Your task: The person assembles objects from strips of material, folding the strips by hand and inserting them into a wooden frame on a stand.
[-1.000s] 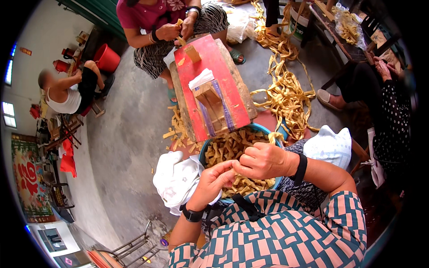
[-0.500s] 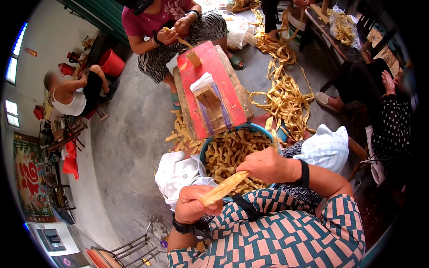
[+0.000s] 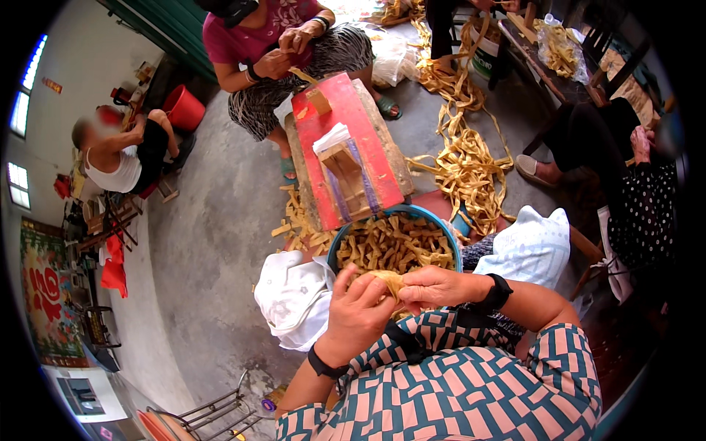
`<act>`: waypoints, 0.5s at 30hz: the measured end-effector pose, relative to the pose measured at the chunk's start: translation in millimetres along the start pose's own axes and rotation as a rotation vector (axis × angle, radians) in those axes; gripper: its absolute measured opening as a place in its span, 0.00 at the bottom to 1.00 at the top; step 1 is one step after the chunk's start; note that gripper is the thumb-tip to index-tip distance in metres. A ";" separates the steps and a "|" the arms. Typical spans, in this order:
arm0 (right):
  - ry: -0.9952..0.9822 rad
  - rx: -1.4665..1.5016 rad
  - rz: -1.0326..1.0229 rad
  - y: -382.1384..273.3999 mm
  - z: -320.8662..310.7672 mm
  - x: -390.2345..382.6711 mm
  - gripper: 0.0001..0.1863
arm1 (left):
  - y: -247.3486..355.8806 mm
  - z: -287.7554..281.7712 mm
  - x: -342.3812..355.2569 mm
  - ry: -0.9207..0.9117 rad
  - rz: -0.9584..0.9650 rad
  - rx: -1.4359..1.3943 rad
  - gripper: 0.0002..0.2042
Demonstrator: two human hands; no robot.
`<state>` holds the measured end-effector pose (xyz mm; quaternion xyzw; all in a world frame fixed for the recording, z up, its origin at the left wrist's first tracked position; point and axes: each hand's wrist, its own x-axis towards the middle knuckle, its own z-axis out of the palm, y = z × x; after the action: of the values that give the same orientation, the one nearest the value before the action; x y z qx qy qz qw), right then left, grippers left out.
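My left hand [image 3: 362, 312] and my right hand [image 3: 439, 288] are close together over the near side of a round blue basin [image 3: 457, 246]. Between them a flat, yellowish, pliable strip [image 3: 388, 279] is pinched and bent; its lower end is hidden by my fingers. Fingers of both hands are closed on it. Small golden-brown knotted pieces [image 3: 390, 242] of similar material fill the basin. A white cloth [image 3: 294, 298] covers my left knee and a pale blue cloth [image 3: 533, 246] my right knee.
A red-topped low bench [image 3: 368, 140] stands beyond the basin, carrying wooden blocks and white paper. Long yellow strips [image 3: 471, 169] pile on the floor to its right. A co-worker [image 3: 272, 44] sits opposite, handling a strip. Others sit at left and right. A metal rack [image 3: 213, 411] is at lower left.
The strip was stretched out straight between my hands; now it is bent and gathered. My left hand has moved up and right, closer to my right hand, which is slightly lower.
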<state>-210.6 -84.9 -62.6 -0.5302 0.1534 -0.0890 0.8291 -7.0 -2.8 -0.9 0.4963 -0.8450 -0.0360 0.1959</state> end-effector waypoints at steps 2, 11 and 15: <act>0.032 -0.020 -0.001 -0.2 1.4 0.2 0.18 | 1.8 2.6 -3.5 -0.036 0.010 0.003 0.06; 0.178 0.463 0.107 -16.8 13.9 5.5 0.11 | 1.8 -3.0 -1.9 0.041 0.080 0.063 0.09; 0.233 0.528 0.070 -16.5 16.6 8.0 0.10 | 3.8 0.0 -2.8 0.139 0.063 0.155 0.11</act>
<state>-197.0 -80.2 -42.5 -0.2764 0.2374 -0.1576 0.9178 -8.9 1.5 -0.8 0.4845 -0.8448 0.0702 0.2161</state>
